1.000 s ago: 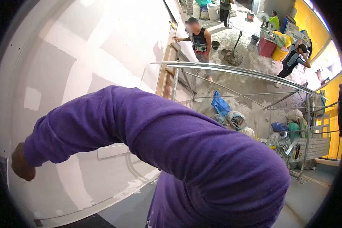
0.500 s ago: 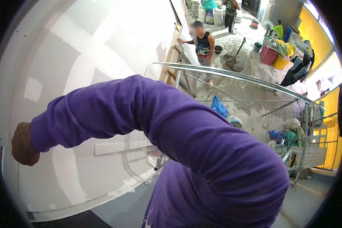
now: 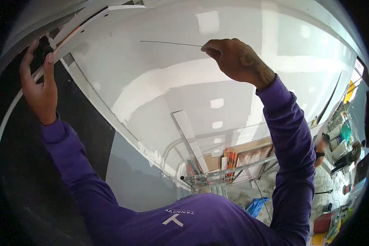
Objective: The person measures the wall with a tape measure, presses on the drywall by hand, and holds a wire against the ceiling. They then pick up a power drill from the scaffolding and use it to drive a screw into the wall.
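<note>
At the upper left, my left hand (image 3: 41,88) is raised with its fingers apart, near a pale edge strip (image 3: 65,43) and a dark gap at the top of the wall. It holds nothing that I can see. My right hand (image 3: 233,59) is up at the top centre, its fingers pinched on one end of a thin wire (image 3: 168,42). The wire points left across the white patched wall panel (image 3: 192,96), and its far end is free. Purple sleeves cover both forearms.
A metal scaffold rail (image 3: 233,169) runs below the wall, with leaning boards (image 3: 250,158) behind it. A blue bag (image 3: 257,207) lies on the floor. Two people are at the lower right, near buckets and sacks. A dark panel (image 3: 69,135) stands at left.
The view has swung toward the upper wall. Both hands now show, where one did before, and the thin wire has come into sight in my right hand. The other people appear farther right and lower.
</note>
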Motion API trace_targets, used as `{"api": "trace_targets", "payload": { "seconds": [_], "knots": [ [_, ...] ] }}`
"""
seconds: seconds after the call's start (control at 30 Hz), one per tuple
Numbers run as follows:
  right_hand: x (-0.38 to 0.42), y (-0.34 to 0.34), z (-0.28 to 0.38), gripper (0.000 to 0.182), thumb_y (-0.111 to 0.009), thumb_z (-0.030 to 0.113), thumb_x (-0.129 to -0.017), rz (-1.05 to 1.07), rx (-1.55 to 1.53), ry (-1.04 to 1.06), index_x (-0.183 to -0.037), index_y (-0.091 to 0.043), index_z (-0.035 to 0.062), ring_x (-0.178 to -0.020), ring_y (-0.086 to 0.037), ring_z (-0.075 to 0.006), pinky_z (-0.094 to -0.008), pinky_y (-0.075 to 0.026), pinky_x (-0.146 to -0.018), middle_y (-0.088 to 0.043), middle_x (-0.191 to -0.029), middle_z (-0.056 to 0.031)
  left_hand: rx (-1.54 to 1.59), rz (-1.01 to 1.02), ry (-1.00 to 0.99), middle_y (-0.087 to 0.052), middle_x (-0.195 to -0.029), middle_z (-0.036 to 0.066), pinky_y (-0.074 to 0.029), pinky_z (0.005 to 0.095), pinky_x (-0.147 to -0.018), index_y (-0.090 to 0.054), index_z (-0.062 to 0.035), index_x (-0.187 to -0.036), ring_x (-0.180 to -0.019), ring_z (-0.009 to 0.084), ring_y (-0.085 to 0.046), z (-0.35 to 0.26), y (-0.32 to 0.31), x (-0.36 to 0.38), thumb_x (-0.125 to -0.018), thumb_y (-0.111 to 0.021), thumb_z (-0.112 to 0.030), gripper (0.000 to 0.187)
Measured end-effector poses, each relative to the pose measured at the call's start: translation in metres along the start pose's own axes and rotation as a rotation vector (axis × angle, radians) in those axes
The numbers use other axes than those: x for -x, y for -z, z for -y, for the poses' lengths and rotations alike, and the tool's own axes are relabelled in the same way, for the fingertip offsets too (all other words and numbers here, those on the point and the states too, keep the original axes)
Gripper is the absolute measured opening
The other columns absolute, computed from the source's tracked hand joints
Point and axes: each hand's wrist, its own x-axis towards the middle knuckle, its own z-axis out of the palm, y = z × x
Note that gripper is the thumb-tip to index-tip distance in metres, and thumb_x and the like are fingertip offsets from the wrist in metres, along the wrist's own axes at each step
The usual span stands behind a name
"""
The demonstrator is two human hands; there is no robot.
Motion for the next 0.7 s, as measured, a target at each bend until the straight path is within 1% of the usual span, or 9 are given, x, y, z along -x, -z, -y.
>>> {"api": "trace_targets", "payload": {
  "seconds": [0.1, 0.2, 0.3, 0.33, 0.4, 0.47, 0.53, 0.63, 0.7],
  "knots": [
    [-0.006, -0.005, -0.001, 0.023, -0.047, 0.015, -0.097, 0.029, 0.038, -0.089, -0.106, -0.066, 0.0061, -0.081, -0.069, -0.0356, -0.0455, -0.055, -0.073, -0.07, -0.091, -0.0168, -0.03, 0.007, 0.138, -0.051, -0.141, 0.014, -0.037, 0.0449, -0.111, -0.05, -0.0107, -0.139, -0.133, 0.03, -0.046, 0.008, 0.002, 0.016, -0.097, -0.059, -0.037, 0.051],
    [-0.014, -0.002, -0.004, 0.024, -0.047, 0.016, -0.097, 0.053, -0.006, -0.168, -0.107, -0.067, 0.0061, -0.08, -0.068, -0.0351, -0.0453, -0.054, -0.075, -0.07, -0.091, -0.0176, -0.162, 0.036, 0.181, -0.05, -0.142, 0.015, -0.038, 0.0468, -0.11, -0.05, -0.0111, -0.14, -0.133, 0.0311, -0.047, 0.02, -0.002, 0.021, -0.098, -0.055, -0.043, 0.054],
    [-0.017, -0.007, -0.004, 0.024, -0.048, 0.016, -0.097, 0.013, -0.068, -0.157, -0.107, -0.067, 0.0062, -0.082, -0.068, -0.0348, -0.0443, -0.053, -0.077, -0.07, -0.091, -0.0182, -0.112, 0.098, 0.272, -0.054, -0.136, 0.02, -0.041, 0.0406, -0.104, -0.055, -0.0025, -0.133, -0.125, 0.0317, -0.052, 0.031, -0.012, 0.029, -0.1, -0.054, -0.036, 0.047],
    [-0.017, -0.009, -0.004, 0.024, -0.048, 0.017, -0.097, -0.008, -0.086, -0.143, -0.107, -0.067, 0.0063, -0.083, -0.068, -0.0348, -0.0439, -0.053, -0.078, -0.07, -0.091, -0.0183, -0.105, 0.126, 0.257, -0.054, -0.136, 0.02, -0.041, 0.0407, -0.104, -0.055, -0.0025, -0.133, -0.125, 0.0317, -0.053, 0.038, -0.015, 0.033, -0.1, -0.053, -0.038, 0.048],
    [-0.024, -0.012, -0.008, 0.024, -0.049, 0.018, -0.098, 0.067, -0.181, 0.024, -0.107, -0.067, 0.0066, -0.081, -0.068, -0.0351, -0.0441, -0.054, -0.076, -0.07, -0.091, -0.018, -0.087, 0.187, 0.225, -0.055, -0.136, 0.02, -0.041, 0.0409, -0.103, -0.055, -0.0024, -0.134, -0.124, 0.0315, -0.053, 0.056, -0.018, 0.041, -0.101, -0.051, -0.041, 0.051],
    [-0.027, -0.013, -0.004, 0.024, -0.049, 0.019, -0.098, -0.005, -0.22, 0.108, -0.107, -0.068, 0.0069, -0.08, -0.068, -0.0353, -0.0442, -0.054, -0.075, -0.07, -0.09, -0.0175, -0.041, 0.167, 0.244, -0.056, -0.134, 0.02, -0.041, 0.0408, -0.103, -0.054, -0.0023, -0.134, -0.124, 0.0315, -0.054, 0.062, -0.021, 0.045, -0.101, -0.052, -0.04, 0.051],
    [-0.032, -0.009, 0.018, 0.023, -0.05, 0.02, -0.098, -0.219, -0.199, 0.11, -0.107, -0.068, 0.0073, -0.078, -0.068, -0.0355, -0.0441, -0.055, -0.072, -0.071, -0.089, -0.0167, -0.03, 0.165, 0.249, -0.057, -0.133, 0.019, -0.042, 0.0403, -0.103, -0.054, -0.0021, -0.135, -0.123, 0.0311, -0.055, 0.064, -0.023, 0.047, -0.101, -0.051, -0.04, 0.051],
    [-0.032, -0.005, 0.024, 0.022, -0.051, 0.021, -0.098, -0.188, -0.121, 0.116, -0.107, -0.067, 0.0082, -0.076, -0.069, -0.036, -0.0437, -0.055, -0.069, -0.07, -0.086, -0.016, -0.046, 0.18, 0.244, -0.059, -0.131, 0.018, -0.042, 0.0391, -0.103, -0.055, -0.0022, -0.134, -0.122, 0.0297, -0.056, 0.064, -0.021, 0.047, -0.101, -0.052, -0.039, 0.049],
    [-0.024, 0.0, 0.025, 0.021, -0.052, 0.023, -0.098, -0.112, 0.045, 0.138, -0.105, -0.066, 0.0093, -0.077, -0.069, -0.0351, -0.0422, -0.056, -0.069, -0.071, -0.086, -0.0148, -0.019, 0.179, 0.253, -0.06, -0.13, 0.017, -0.043, 0.0382, -0.102, -0.055, -0.0028, -0.134, -0.121, 0.0281, -0.057, 0.062, -0.02, 0.043, -0.101, -0.054, -0.037, 0.047]
  ]
}}
